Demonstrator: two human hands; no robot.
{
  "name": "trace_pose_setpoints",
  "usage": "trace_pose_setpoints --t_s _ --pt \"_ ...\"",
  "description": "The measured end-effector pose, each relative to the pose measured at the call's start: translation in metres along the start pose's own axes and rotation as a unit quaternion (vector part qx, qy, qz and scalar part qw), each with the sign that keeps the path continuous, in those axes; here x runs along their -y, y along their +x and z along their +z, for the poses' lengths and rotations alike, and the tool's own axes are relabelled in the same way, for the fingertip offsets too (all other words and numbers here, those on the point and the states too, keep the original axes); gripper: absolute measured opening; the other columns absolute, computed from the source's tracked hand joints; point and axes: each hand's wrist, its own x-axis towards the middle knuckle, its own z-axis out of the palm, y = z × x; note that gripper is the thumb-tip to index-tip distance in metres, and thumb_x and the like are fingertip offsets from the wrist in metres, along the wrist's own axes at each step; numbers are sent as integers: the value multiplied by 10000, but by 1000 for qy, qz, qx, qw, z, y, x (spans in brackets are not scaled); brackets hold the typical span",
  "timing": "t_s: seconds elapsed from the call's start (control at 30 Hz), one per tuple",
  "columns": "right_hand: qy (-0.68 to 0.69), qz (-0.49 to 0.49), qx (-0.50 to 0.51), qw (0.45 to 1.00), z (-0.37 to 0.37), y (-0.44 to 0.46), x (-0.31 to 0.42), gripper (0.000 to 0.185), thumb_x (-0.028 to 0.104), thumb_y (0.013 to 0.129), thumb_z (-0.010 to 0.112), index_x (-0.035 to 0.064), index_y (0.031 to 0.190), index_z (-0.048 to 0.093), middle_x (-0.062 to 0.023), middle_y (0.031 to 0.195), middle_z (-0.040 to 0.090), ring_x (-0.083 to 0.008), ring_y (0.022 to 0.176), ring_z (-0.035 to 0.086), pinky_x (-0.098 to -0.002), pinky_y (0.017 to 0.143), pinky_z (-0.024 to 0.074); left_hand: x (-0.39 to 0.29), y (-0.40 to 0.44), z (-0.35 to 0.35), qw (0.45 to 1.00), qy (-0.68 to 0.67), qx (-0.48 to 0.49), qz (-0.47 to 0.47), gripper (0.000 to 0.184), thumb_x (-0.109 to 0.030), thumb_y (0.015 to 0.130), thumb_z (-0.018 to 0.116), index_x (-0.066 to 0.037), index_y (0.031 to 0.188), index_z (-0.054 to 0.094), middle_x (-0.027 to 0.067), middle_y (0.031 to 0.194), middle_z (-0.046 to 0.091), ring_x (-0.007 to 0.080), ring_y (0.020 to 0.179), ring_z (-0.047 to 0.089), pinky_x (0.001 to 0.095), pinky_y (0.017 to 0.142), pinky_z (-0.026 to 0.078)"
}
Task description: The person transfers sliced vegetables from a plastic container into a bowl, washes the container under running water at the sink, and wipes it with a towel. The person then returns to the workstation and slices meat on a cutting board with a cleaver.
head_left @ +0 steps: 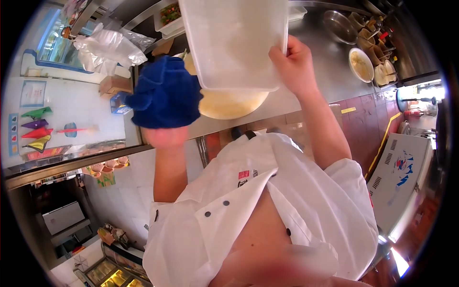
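Note:
My right hand (295, 64) is closed on the right edge of a white plastic tub (234, 45), its thumb against the side. The tub is tilted up above the steel counter. My left hand (167, 137) is wrapped in a bunched dark blue cloth (167, 93), just left of the tub; the cloth hides its fingers. Below the tub, a round pale-yellow surface (234, 104) shows on the counter, partly covered; I cannot tell whether it is a board or a basin.
On the steel counter (320, 71) at right are a metal bowl (340, 26), a white bowl (361, 65) with yellowish contents, and several small containers (377, 48) with utensils. A container of chopped vegetables (170, 14) and a plastic bag (110, 50) lie at upper left. A white appliance (399, 177) stands right.

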Motion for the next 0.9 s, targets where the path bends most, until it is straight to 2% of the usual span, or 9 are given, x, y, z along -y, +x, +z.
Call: trace_pose_setpoints --t_s 0.07,0.13,0.2,0.27,0.37,0.5,0.67,0.83,0.9 --pt "-10 2 -9 1000 5 -1 -5 79 69 865 604 11 892 650 53 662 522 -31 585 432 -248 520 376 -12 8 13 967 220 118 43 584 -425 1042 374 -58 1495 363 119 1512 424 329 1357 441 516 1142 339" --pt "-25 -20 -8 999 15 -3 -8 51 58 852 610 11 850 629 32 658 520 -48 593 442 -256 528 382 -5 8 43 925 370 46 71 537 -351 1002 504 -25 1425 443 152 1445 484 330 1317 481 476 1099 396" --pt "-40 -40 -2 998 28 -9 -7 47 46 839 615 10 809 608 10 654 518 -65 602 452 -264 537 388 14 19 57 552 803 190 121 460 -265 930 598 27 1283 558 193 1270 600 357 1243 533 441 1035 446" --pt "-78 -129 -26 988 40 -13 -4 65 8 789 623 10 753 568 -58 661 509 -146 589 464 -299 539 397 53 32 38 344 908 135 199 255 -151 770 663 5 971 642 183 1041 657 357 1022 604 416 917 488" --pt "-123 -187 -31 974 45 -16 -14 149 -19 744 612 10 690 476 -112 666 466 -247 569 434 -355 530 382 77 51 14 288 936 186 79 189 -173 877 581 5 879 643 135 959 699 343 1011 611 475 864 483" --pt "-110 -186 -37 976 44 -17 -16 217 -16 728 614 14 660 411 -115 658 437 -265 561 427 -377 522 366 88 68 0 356 907 221 35 200 -178 901 548 -19 803 617 147 880 695 338 878 627 496 785 480" --pt "-122 -207 -23 970 37 -17 -23 214 -13 726 618 14 660 416 -116 661 444 -273 560 429 -383 523 372 114 69 -22 607 762 200 -99 249 -190 879 522 35 879 628 236 846 666 443 833 600 521 755 483" --pt "-150 -197 -8 969 36 -14 -37 212 -10 727 621 10 662 420 -126 668 460 -292 578 455 -393 534 384 117 62 -4 773 588 149 -184 278 -164 949 476 35 1061 636 167 937 684 286 875 648 379 803 497" --pt "-150 -190 -2 970 37 -15 -38 208 -3 730 622 9 665 425 -131 673 465 -297 582 461 -393 537 389 120 64 -12 852 447 111 -248 292 -204 1008 486 -12 1191 608 44 1072 644 134 929 610 303 835 500"
